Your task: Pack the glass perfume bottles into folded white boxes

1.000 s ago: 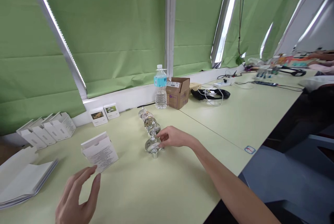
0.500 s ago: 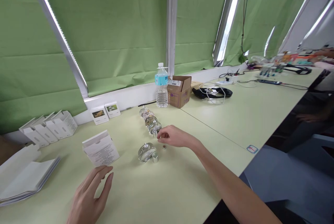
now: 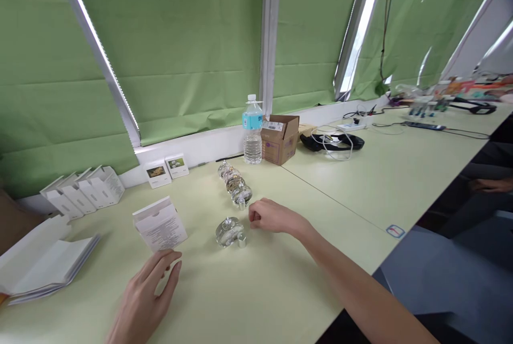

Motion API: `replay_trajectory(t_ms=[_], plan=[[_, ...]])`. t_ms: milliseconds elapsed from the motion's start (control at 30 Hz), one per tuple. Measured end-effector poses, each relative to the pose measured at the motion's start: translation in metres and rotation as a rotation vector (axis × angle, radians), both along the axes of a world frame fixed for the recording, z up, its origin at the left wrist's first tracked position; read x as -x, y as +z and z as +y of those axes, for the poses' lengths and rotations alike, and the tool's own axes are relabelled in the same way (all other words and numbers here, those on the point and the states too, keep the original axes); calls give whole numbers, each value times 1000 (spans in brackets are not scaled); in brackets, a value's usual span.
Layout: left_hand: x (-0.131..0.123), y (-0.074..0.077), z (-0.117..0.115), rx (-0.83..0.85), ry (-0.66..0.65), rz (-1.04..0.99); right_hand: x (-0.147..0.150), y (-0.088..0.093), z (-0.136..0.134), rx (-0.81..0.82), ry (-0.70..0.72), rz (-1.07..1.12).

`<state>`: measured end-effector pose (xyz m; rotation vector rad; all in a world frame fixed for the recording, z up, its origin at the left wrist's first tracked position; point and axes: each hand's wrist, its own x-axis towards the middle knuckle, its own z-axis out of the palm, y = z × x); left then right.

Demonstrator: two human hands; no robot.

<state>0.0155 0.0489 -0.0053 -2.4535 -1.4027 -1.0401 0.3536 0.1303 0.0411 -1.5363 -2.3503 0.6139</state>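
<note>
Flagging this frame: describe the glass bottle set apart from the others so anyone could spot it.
On the pale green table, glass bottles line up from the windowsill. Apart from that line, by the right hand, sits one rounded bottle with a small silver cap at its side.

left hand (image 3: 145, 291) low at frame bottom, fingers (image 3: 162, 263) spread and slightly curved, right hand (image 3: 273, 216) curled loosely, right forearm (image 3: 352, 280) extended forward

Lower centre: left hand (image 3: 144, 296) open, just below a white paper carton (image 3: 160, 225). Right hand (image 3: 272, 217) curled, just beside a round clear glass bottle (image 3: 229, 232) and its small silver cap (image 3: 241, 241), on the pale green table (image 3: 260, 296).
</note>
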Motion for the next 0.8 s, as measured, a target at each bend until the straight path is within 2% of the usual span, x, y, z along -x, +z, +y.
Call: replay_trajectory(t_ms=[233,433,500,667,800], plan=[[3,-5,3,71,-9,23,16,11,-6,-132,-21,179],[3,-4,3,119,-24,30,41,14,-21,-328,105,502],[4,-4,3,132,-20,35,47,13,-25,-363,127,517],[4,-3,2,156,-8,52,50,10,-29,-421,75,479],[4,-2,1,179,-2,62,49,8,-27,-520,133,440]])
